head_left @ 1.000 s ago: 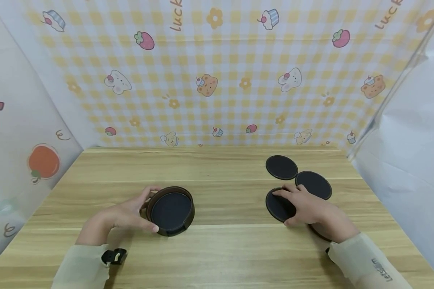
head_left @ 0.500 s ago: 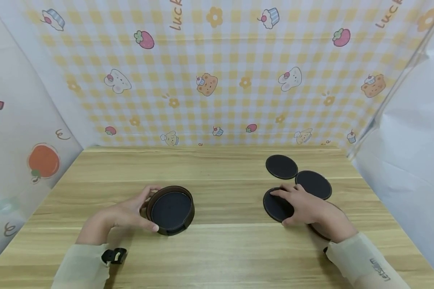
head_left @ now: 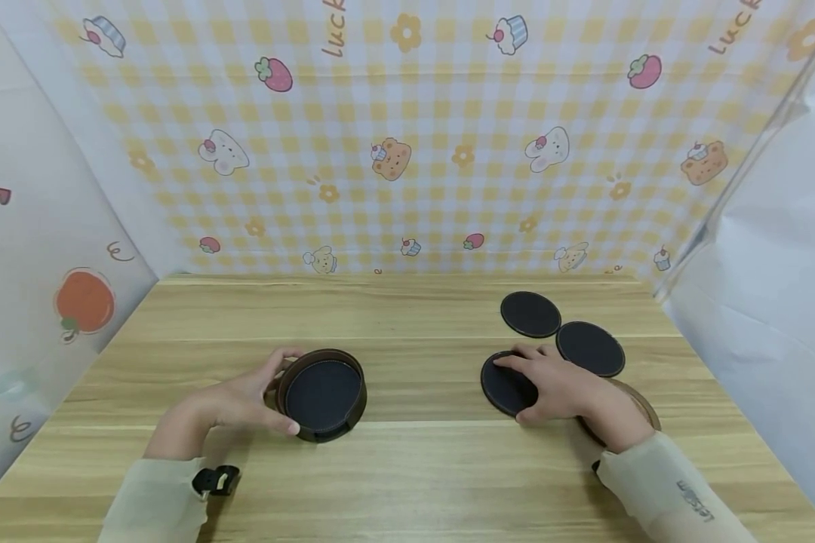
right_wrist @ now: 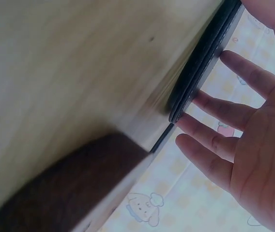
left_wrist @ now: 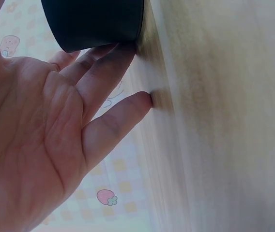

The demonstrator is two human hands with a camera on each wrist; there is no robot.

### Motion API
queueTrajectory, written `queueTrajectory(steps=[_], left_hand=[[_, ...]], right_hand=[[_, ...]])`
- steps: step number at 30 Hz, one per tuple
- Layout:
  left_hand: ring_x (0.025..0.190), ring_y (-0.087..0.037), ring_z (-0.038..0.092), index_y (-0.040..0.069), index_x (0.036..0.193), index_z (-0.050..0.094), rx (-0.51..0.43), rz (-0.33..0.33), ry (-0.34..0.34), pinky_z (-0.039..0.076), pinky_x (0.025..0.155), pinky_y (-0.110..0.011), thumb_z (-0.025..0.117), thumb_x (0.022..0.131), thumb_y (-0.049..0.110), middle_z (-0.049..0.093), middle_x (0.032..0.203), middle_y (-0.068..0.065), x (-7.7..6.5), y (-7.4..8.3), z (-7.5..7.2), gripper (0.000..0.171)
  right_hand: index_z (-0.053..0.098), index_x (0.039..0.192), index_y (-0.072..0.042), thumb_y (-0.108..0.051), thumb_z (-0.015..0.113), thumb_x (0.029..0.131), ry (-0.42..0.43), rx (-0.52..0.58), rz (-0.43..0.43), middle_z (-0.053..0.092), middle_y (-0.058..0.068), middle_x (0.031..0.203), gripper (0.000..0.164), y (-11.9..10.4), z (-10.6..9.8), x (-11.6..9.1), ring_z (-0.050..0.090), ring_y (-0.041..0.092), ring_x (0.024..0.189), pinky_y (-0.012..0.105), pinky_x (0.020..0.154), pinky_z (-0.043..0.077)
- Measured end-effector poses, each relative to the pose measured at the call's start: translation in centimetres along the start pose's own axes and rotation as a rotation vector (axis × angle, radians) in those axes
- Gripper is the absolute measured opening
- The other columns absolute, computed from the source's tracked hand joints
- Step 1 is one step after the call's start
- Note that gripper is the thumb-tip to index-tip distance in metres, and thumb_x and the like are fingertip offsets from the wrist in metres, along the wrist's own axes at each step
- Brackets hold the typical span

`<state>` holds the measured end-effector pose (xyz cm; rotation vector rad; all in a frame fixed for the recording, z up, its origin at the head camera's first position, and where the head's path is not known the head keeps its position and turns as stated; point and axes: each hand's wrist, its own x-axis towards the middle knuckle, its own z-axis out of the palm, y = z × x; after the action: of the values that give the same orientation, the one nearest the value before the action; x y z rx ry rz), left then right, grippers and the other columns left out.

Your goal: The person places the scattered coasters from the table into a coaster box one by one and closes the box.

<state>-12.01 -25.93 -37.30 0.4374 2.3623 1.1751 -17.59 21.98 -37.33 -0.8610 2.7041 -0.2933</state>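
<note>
Thumb and fingers of the person's left hand (head_left: 244,400) curve round the left side of a low, round, dark brown leather-look holder (head_left: 358,407), the thumb at its near wall; the left wrist view shows the little finger apart from it, its tip at or just above the pale wood-grain table (head_left: 407,483). Inside the holder lies a round black stitched-edge coaster (head_left: 322,396). Well to the right, the right hand (head_left: 557,385), its fingers spread and nearly straight, rests on a second round black coaster (head_left: 505,392), touching its edge, with the thumb by the near side. The right wrist view shows layers along that edge; whether this is one coaster or two, one cannot tell. A brown-rimmed round coaster (head_left: 641,406) sits partly hidden beneath the right wrist. Beyond the hand, a flat black coaster (head_left: 591,348) lies with its edge at, or very near, that of the farthest black coaster (head_left: 531,314). Behind the table hangs a yellow-and-white checked cloth (head_left: 462,113) printed with cartoon animals, strawberries and cupcakes.
</note>
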Motion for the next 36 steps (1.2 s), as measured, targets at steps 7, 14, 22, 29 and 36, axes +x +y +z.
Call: queueTrajectory(steps=[7, 14, 22, 29, 36], left_hand=[[0.145, -0.053, 0.021, 0.011, 0.151, 0.015, -0.002, 0.009, -0.004, 0.029, 0.107, -0.07, 0.087, 0.074, 0.026, 0.033, 0.153, -0.028, -0.1, 0.0, 0.0, 0.106], [0.144, -0.053, 0.022, 0.011, 0.15, 0.015, 0.002, 0.017, -0.003, 0.03, 0.107, -0.07, 0.087, 0.075, 0.026, 0.034, 0.152, -0.027, 0.0, 0.1, 0.0, 0.106], [0.144, -0.053, 0.022, 0.011, 0.151, 0.015, 0.004, 0.01, 0.003, 0.03, 0.106, -0.07, 0.087, 0.074, 0.026, 0.033, 0.153, -0.027, 0.0, 0.1, 0.0, 0.106], [0.145, -0.054, 0.02, 0.01, 0.151, 0.014, 0.0, 0.001, -0.002, 0.029, 0.106, -0.072, 0.088, 0.074, 0.026, 0.031, 0.154, -0.029, 0.0, 0.1, 0.0, 0.108], [0.145, -0.054, 0.02, 0.011, 0.151, 0.015, 0.001, 0.013, -0.006, 0.03, 0.105, -0.071, 0.087, 0.075, 0.026, 0.031, 0.153, -0.029, 0.1, -0.1, 0.0, 0.106]], right_hand=[[0.05, 0.146, -0.022, -0.034, 0.084, 0.073, 0.002, -0.006, 0.003, 0.04, 0.019, 0.152, 0.081, -0.6, 0.2, 0.5, 0.044, 0.044, 0.127, 0.055, 0.092, 0.047], [0.048, 0.147, -0.024, -0.034, 0.083, 0.073, -0.005, 0.0, 0.006, 0.039, 0.016, 0.154, 0.082, -1.3, 0.2, 0.8, 0.047, 0.039, 0.126, 0.051, 0.091, 0.048], [0.047, 0.148, -0.026, -0.032, 0.082, 0.073, -0.023, 0.04, 0.012, 0.036, 0.011, 0.156, 0.083, -2.2, 0.2, 1.4, 0.042, 0.035, 0.13, 0.049, 0.092, 0.047], [0.046, 0.148, -0.026, -0.031, 0.081, 0.074, -0.028, 0.036, -0.003, 0.036, 0.011, 0.156, 0.082, -3.2, 0.2, 2.2, 0.042, 0.034, 0.13, 0.05, 0.095, 0.046], [0.046, 0.148, -0.025, -0.035, 0.082, 0.076, -0.05, 0.041, -0.024, 0.035, 0.011, 0.156, 0.081, -4.5, 0.2, 3.0, 0.042, 0.033, 0.131, 0.05, 0.097, 0.046]])
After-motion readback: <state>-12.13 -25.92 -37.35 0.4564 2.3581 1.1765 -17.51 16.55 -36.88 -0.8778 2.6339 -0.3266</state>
